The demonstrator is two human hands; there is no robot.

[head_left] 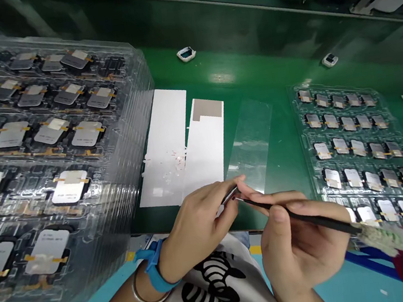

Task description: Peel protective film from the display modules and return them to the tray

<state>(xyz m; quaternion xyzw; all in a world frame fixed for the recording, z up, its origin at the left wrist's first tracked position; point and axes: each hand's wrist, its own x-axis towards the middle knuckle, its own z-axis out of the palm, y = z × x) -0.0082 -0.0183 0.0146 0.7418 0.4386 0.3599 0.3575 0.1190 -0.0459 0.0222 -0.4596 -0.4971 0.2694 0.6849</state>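
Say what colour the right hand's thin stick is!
The thin stick is mainly black, best seen in the head view.

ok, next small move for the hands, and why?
I'd probably steady the left hand and ease the black tool gently along the small part: the left pinches that part, and the right hand holds the tool's tip touching or very near it.

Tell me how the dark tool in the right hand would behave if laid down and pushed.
The dark tool is probably stiff: it shows no sag. Being slim, it is likely light. Its lumpy wrapping might hinder rolling.
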